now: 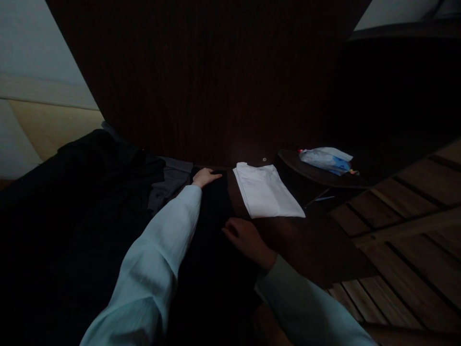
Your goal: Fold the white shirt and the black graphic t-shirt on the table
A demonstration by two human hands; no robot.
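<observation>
A black garment point(212, 211) lies spread on the dark wooden surface in front of me; its exact kind is lost in the dim light. Resting on its far end is my left hand point(206, 178), palm down with the thumb stretched out to the right. My right hand point(248, 240) is at the garment's right edge, fingers curled and thumb pinched in against the dark cloth. Just beyond the right hand sits a neatly folded white garment point(268, 192), apart from both hands.
Dark clothes point(90, 192) are heaped on the left, with a grey folded cloth point(167, 182) beside them. A tall dark wooden panel point(201, 86) rises behind. On the right, a rounded shelf point(306, 170) bears a white and blue plastic packet point(326, 160). Slatted wood point(414, 240) stands lower right.
</observation>
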